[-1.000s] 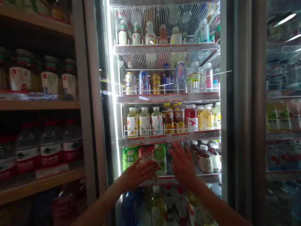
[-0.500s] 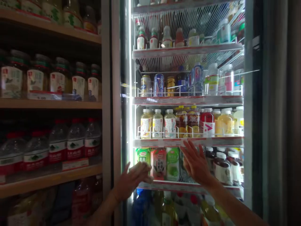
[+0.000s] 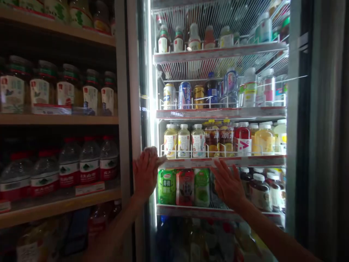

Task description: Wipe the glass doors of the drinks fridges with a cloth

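A lit drinks fridge stands before me behind a closed glass door [image 3: 218, 91]. My left hand [image 3: 146, 171] presses against the door near its left frame [image 3: 131, 109], at the level of the third shelf. Its fingers are curled over what looks like a small pale cloth [image 3: 149, 151]. My right hand [image 3: 227, 183] lies flat and open on the glass, fingers spread, in front of the lower bottles. Between my hands, behind the glass, stand a green bottle [image 3: 167, 185] and a red one [image 3: 185, 187].
Inside the fridge, wire shelves carry cans [image 3: 185, 95], tea bottles [image 3: 184, 140] and dark jars [image 3: 259, 191]. To the left, wooden shelves [image 3: 54, 205] hold water bottles [image 3: 88, 163] and labelled jars [image 3: 65, 89]. A dark door post [image 3: 321, 127] borders the right side.
My left hand has slid up and left along the glass, from beside the red bottle to the door's left frame. My right hand stays flat on the glass. My view has shifted.
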`<state>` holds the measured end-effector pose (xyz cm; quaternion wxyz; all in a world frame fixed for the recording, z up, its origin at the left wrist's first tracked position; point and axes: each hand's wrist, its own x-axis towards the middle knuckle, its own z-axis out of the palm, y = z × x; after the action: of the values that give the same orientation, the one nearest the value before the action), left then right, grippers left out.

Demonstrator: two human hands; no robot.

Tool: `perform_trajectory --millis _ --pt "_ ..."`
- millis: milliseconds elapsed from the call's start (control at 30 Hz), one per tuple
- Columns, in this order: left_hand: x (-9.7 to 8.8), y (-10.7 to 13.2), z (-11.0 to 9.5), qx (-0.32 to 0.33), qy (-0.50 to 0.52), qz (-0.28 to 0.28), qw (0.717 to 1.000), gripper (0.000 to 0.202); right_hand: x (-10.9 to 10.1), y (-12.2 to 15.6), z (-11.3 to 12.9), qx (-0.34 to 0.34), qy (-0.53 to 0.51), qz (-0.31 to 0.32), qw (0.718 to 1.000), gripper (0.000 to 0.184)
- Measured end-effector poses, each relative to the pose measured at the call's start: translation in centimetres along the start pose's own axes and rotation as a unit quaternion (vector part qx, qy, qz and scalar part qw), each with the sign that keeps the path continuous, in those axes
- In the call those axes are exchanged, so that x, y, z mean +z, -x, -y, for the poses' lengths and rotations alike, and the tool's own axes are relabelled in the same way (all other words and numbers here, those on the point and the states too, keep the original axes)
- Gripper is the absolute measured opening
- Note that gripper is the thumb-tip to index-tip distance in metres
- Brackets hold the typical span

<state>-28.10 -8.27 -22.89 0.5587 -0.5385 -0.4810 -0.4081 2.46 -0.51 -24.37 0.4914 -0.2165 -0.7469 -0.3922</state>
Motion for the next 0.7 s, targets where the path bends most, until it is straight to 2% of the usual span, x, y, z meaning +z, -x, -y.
perform_trajectory --millis 33,67,100,200,233,267,300,367,433,467,500,567,633,700 --pt "0.2 -0.9 -0.3 -0.043 -0.008 -0.016 0.999 0.052 0.0 0.0 0.1 0.001 -0.002 0.000 1.000 0.060" --pt "0.4 -1.4 -0.8 -0.055 -0.008 -0.021 0.998 0.054 0.0 0.0 0.1 0.001 -0.004 -0.002 1.000 0.060" --pt "0.6 -1.5 -1.5 -0.030 -0.001 -0.014 0.999 0.055 0.0 -0.1 0.2 0.002 -0.005 -0.002 1.000 0.060" --pt "0.7 -1.2 -3.6 0.159 0.040 0.038 0.986 0.052 -0.2 -0.3 0.4 0.006 -0.010 -0.007 1.000 0.062" --pt "0.7 -1.2 -3.9 0.194 0.047 0.051 0.978 0.051 -0.4 -0.3 0.4 0.008 -0.012 -0.010 1.000 0.062" --pt "0.7 -1.6 -4.0 0.197 0.045 0.053 0.978 0.049 -0.5 -0.4 0.3 0.010 -0.014 -0.010 1.000 0.063" --pt "0.8 -2.3 -3.7 0.166 0.038 0.042 0.984 0.047 -0.8 -0.3 0.1 0.012 -0.014 -0.010 1.000 0.063" --pt "1.0 -4.3 -2.9 0.035 0.020 0.004 0.999 0.046 -1.3 -0.2 -0.5 0.017 -0.011 -0.013 1.000 0.064" --pt "1.3 -6.1 -2.2 -0.094 0.024 -0.033 0.995 0.046 -2.0 0.1 -1.2 0.021 -0.007 -0.013 1.000 0.064" --pt "1.4 -6.7 -2.3 -0.133 0.034 -0.040 0.990 0.046 -2.4 0.2 -1.4 0.024 -0.006 -0.013 1.000 0.064" --pt "1.5 -7.0 -2.7 -0.147 0.047 -0.037 0.987 0.046 -2.8 0.3 -1.4 0.028 -0.009 -0.018 0.999 0.063" --pt "1.7 -6.8 -4.5 -0.109 0.077 -0.017 0.991 0.047 -3.6 0.0 -0.9 0.029 -0.036 -0.035 0.998 0.062" --pt "1.9 -6.3 -7.3 -0.055 0.103 0.005 0.993 0.050 -4.1 -1.0 0.5 0.012 -0.092 -0.058 0.994 0.061" --pt "2.1 -6.1 -10.0 -0.063 0.125 0.006 0.990 0.056 -4.1 -2.7 2.5 -0.001 -0.168 -0.075 0.983 0.059"
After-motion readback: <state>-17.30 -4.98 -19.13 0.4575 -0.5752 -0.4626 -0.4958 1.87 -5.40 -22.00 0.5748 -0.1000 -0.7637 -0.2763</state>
